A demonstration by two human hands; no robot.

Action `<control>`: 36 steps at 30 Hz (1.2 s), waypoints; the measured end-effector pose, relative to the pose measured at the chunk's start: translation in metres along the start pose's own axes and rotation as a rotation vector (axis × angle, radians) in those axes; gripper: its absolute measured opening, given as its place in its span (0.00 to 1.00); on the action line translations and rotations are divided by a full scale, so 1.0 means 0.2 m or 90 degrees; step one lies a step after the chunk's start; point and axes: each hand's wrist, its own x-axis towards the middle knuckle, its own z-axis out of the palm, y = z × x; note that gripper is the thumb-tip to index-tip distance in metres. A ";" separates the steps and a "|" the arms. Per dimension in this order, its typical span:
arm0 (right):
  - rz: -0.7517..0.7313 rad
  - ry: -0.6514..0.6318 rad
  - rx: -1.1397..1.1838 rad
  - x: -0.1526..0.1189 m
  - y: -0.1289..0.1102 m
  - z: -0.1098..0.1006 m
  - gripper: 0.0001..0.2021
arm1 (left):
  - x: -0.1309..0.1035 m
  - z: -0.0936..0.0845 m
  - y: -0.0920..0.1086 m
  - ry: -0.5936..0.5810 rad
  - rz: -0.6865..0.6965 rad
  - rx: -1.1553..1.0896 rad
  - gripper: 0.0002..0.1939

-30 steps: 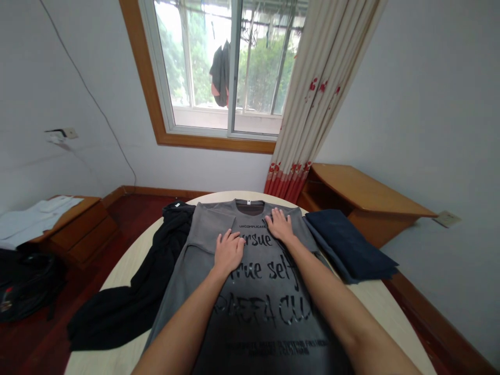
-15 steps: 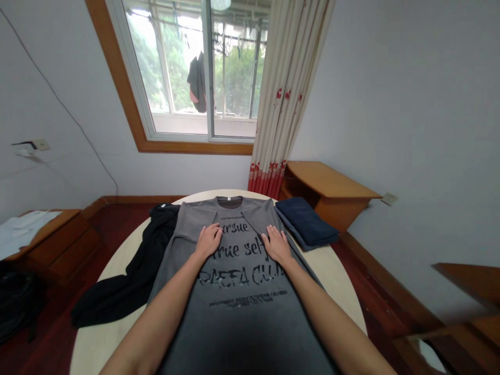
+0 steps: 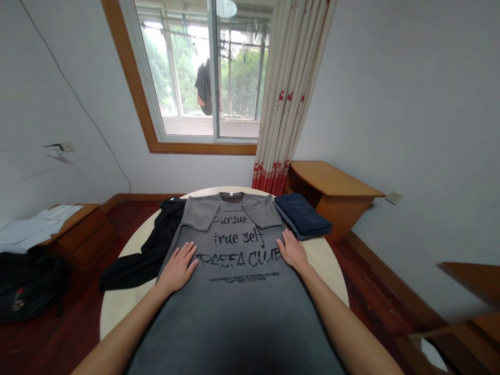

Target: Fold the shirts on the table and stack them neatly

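A grey T-shirt (image 3: 238,312) with black lettering lies spread, front up, over the round table (image 3: 121,307). Its collar points away from me, and both sleeves are folded inward over the chest. My left hand (image 3: 178,267) rests flat on the shirt's left side, below the left sleeve, fingers spread. On the right side, my right hand (image 3: 292,251) lies open near the shirt's edge, just below the right sleeve. Neither hand grips the cloth. Beside the shirt on the left is a crumpled black garment (image 3: 156,234); on the right sits a folded dark blue garment stack (image 3: 302,214).
A wooden desk (image 3: 336,179) stands behind the table at the right, by the curtain (image 3: 291,94) and window. To the left, a low wooden cabinet (image 3: 88,226) bears white cloth or paper, with a black bag (image 3: 31,286) on the floor before it.
Both hands have moved from the sleeves outward and toward me along the shirt's sides. The sleeves now lie flat and uncovered. The camera view has shifted slightly.
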 end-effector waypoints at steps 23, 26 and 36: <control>-0.024 0.036 0.040 -0.15 -0.09 0.03 0.28 | -0.56 -0.33 -0.04 -0.121 -0.383 -0.458 0.37; -0.026 0.033 0.048 -0.16 -0.09 0.02 0.27 | -0.55 -0.43 0.01 -0.169 -0.294 -0.528 0.40; -0.029 0.008 0.069 -0.16 -0.08 0.00 0.26 | -0.32 -0.43 0.81 -0.315 -0.032 -0.283 0.41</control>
